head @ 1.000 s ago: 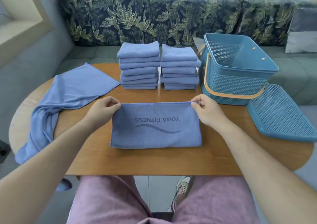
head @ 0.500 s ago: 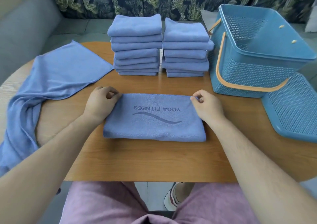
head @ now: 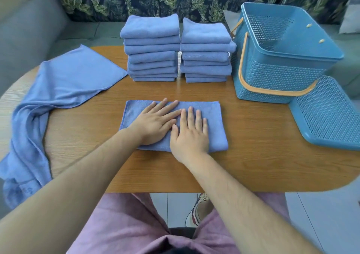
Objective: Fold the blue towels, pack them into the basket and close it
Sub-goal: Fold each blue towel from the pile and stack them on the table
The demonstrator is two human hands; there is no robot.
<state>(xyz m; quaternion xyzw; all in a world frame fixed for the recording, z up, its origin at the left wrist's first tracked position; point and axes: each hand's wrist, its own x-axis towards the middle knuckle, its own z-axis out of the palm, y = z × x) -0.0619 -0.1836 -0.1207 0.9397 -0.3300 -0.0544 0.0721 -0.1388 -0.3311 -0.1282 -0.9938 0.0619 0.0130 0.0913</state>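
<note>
Left hand (head: 155, 124) and right hand (head: 190, 135) press flat-fingered on folded blue towel (head: 214, 117), seemingly smooth.

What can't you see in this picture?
Head view only:
- Middle of the folded towel: covered by the left hand and right hand.
- Basket bottom: hidden behind its near wall.
- Unfolded towel: its hanging end passes behind the left forearm.
- Lid: right corner cut off by the frame edge.
</note>
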